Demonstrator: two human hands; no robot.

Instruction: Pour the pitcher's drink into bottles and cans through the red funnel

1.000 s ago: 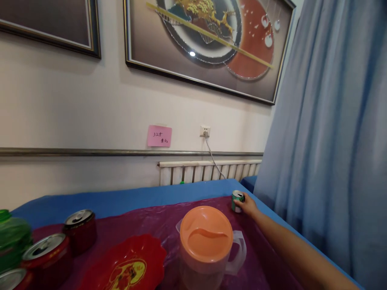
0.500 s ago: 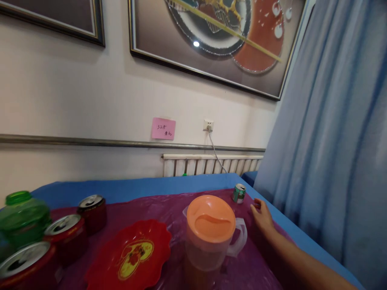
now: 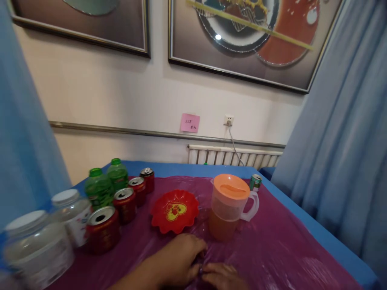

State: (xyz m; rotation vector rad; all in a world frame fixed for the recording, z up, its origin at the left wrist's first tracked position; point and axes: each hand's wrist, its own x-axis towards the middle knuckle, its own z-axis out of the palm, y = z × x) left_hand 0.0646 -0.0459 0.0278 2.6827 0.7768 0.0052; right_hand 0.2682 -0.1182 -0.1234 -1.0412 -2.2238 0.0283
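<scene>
My left hand (image 3: 183,257) lies low on the purple plastic sheet (image 3: 272,245), its fingers loosely curved and the thumb apart from them. Just in front of it is a red scalloped plate (image 3: 186,217) with a yellow pattern. My right hand (image 3: 223,277) rests beside it at the bottom edge, partly out of frame, fingers stretched towards the left thumb. The two hands meet or nearly meet. Neither visibly holds anything. Beyond my right hand stands a clear pitcher (image 3: 225,209) with an orange lid and brownish liquid. A small green can (image 3: 255,183) is behind its handle.
To the left several red cans (image 3: 102,235) stand in a row, beside green bottles (image 3: 98,189) and clear jars with white lids (image 3: 39,249). Blue curtains (image 3: 335,161) hang at both sides. A radiator (image 3: 217,155) runs along the wall behind the table.
My right hand has left the spot beside the green can and is back at the near edge. My left hand has come into view. The camera view has shifted left, showing the jars.
</scene>
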